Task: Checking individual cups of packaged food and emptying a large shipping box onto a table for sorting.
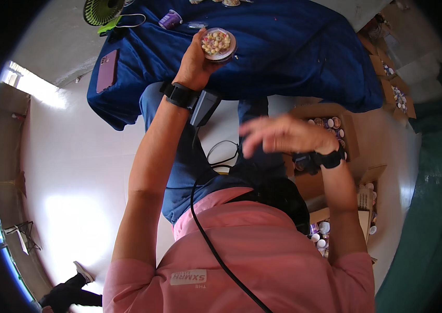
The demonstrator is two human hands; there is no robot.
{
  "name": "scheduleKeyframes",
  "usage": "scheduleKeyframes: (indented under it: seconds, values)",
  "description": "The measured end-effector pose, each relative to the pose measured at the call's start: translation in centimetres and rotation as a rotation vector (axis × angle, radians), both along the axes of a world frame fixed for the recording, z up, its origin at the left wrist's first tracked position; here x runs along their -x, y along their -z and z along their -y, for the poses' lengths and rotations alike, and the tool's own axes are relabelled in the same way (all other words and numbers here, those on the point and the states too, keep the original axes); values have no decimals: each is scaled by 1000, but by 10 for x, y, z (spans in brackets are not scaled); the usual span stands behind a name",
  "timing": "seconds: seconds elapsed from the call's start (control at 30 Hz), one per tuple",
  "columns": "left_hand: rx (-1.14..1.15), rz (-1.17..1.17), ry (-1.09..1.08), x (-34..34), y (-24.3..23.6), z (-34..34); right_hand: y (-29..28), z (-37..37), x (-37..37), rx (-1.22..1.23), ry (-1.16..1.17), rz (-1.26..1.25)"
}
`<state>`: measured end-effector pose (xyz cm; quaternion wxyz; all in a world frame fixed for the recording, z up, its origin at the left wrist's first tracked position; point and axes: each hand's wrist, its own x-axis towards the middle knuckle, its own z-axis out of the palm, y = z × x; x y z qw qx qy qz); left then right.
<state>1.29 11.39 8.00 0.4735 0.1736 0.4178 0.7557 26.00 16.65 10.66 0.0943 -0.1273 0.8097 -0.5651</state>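
Observation:
My left hand [196, 58] is wrapped round a small round tub [218, 44] over the near part of the blue-covered table. The tub's round top faces me, and pale yellow and pinkish puffed pieces show within its whitish rim. Whether a clear lid covers them I cannot tell. My right hand [286, 136] hangs in the air over my lap, to the left of a cardboard box of tubs. Its fingers are stretched out and somewhat blurred, with nothing visible in them. Beyond my left hand a purple cup [170, 20] lies tilted on the cloth, beside a small clear plastic piece [197, 25].
A purple phone [107, 71] and a green fan [103, 11] are on the table's left side, which a blue cloth [304, 57] covers. An open cardboard box [354, 138] of tubs stands at my right, with more boxes around. A black cable [205, 229] crosses my body.

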Motion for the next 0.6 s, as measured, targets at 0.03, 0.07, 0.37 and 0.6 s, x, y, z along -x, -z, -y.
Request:
scheduleKeyframes:
  seconds: [0.03,0.07,0.37,0.6]
  values:
    - [17,-3,-6,-1,-1,2,-4,9,-4,-41,-146,25]
    - [34,-6,-11,-1,-1,4,-5,14,-8,8,-159,103]
    - [-44,-125,23,-46,-39,8,-36,-5,27,332,941,-393]
    - [-111,-287,-91,-81,-44,-2,-22,-10,70,985,965,-328]
